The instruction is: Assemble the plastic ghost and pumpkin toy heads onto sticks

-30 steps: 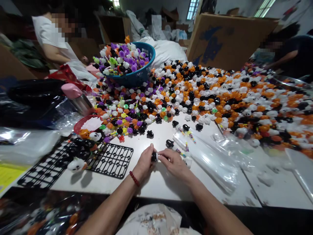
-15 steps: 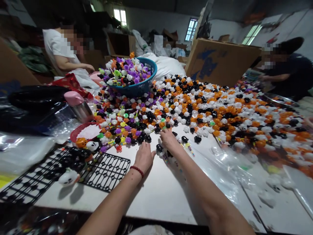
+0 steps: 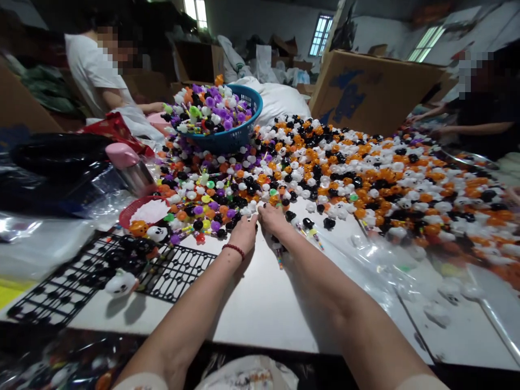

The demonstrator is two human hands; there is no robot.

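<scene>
My left hand, with a red bead bracelet at the wrist, reaches to the near edge of a heap of small plastic figures. Its fingers are bent together beside a white figure; what they hold is hidden. Just to its right, my right hand has its fingers curled in at the same edge, and I cannot make out what is in them. Below the right wrist lies a thin tube with multicoloured filling. Black-topped figures with similar tubes lie right of that hand.
A blue basket piled with figures stands behind. On the left are a pink-lidded flask, a red basket and a black plastic grid. Clear plastic covers the table's right part. Two people work across the table.
Both hands have moved forward and closer together at the heap's edge. Black figures that lay between them are now mostly hidden. The view has tilted slightly.
</scene>
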